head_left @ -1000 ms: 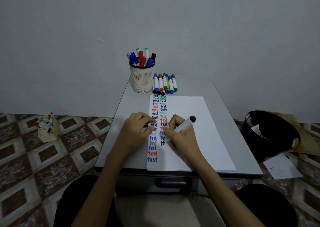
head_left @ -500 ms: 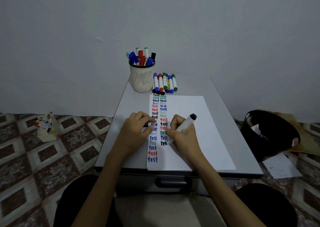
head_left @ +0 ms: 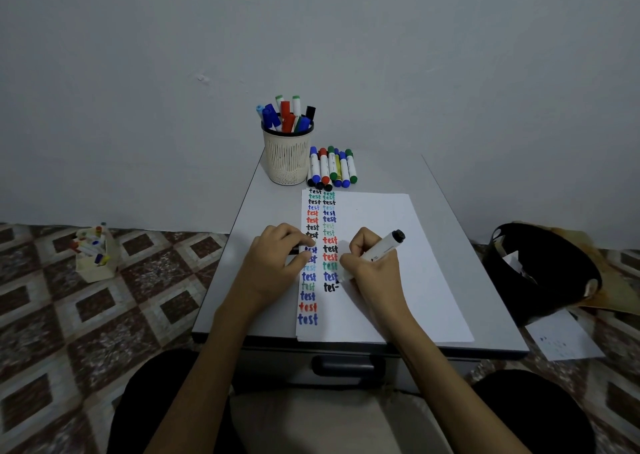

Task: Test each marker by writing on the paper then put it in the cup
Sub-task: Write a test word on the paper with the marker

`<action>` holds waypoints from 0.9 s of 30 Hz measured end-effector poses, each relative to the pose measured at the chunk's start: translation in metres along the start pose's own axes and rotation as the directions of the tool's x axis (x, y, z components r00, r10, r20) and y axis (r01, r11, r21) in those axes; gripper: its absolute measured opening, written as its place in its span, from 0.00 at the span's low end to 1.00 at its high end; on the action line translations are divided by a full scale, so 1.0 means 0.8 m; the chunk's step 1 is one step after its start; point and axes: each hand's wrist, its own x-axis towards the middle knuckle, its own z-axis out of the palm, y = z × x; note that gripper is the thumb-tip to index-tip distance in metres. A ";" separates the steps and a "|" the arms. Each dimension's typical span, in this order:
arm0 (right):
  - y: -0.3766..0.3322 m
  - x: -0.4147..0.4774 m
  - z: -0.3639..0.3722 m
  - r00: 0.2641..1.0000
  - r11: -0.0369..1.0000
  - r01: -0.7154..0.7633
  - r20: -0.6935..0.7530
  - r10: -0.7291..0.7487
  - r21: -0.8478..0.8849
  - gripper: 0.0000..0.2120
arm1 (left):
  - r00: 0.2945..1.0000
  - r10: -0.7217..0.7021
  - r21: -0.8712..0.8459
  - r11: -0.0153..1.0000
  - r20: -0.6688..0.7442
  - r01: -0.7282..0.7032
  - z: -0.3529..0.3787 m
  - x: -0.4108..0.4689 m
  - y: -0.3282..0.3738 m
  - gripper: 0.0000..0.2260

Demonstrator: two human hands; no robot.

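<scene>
My right hand (head_left: pixel 372 266) grips a white marker with a black end (head_left: pixel 384 245), its tip down on the white paper (head_left: pixel 388 273) beside a half-written black word. Two columns of coloured "test" words run down the paper's left side. My left hand (head_left: pixel 277 263) rests on the paper's left edge and pinches a small black cap (head_left: pixel 294 250), mostly hidden. At the table's back stands a cream mesh cup (head_left: pixel 287 157) holding several markers. A row of several loose markers (head_left: pixel 332 168) lies just right of the cup.
The small grey table (head_left: pixel 485 315) has a drawer handle (head_left: pixel 348 367) at its front. A black bin (head_left: pixel 540 273) sits on the tiled floor to the right, with a paper sheet (head_left: pixel 564 339) beside it. A box of markers (head_left: pixel 93 251) stands on the floor at left.
The black word at the bottom of the second column has grown from one letter to "tes" and a stroke. My right hand has shifted slightly right while writing; my left hand stays put.
</scene>
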 end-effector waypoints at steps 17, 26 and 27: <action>-0.009 -0.005 -0.003 0.981 0.985 0.054 -0.191 -0.023 0.162 0.14 | 0.993 -0.061 0.011 0.998 -0.105 0.062 -0.008 0.000 0.004 0.18; -0.014 -0.004 -0.004 0.998 0.936 0.021 -0.062 0.001 0.353 0.05 | 0.994 -0.081 -0.474 0.879 -0.069 0.038 -0.024 -0.004 0.016 0.11; -0.015 -0.005 -0.005 0.998 0.933 0.029 -0.070 -0.005 0.358 0.05 | 0.995 -0.077 -0.490 0.871 -0.063 0.037 -0.025 -0.004 0.017 0.11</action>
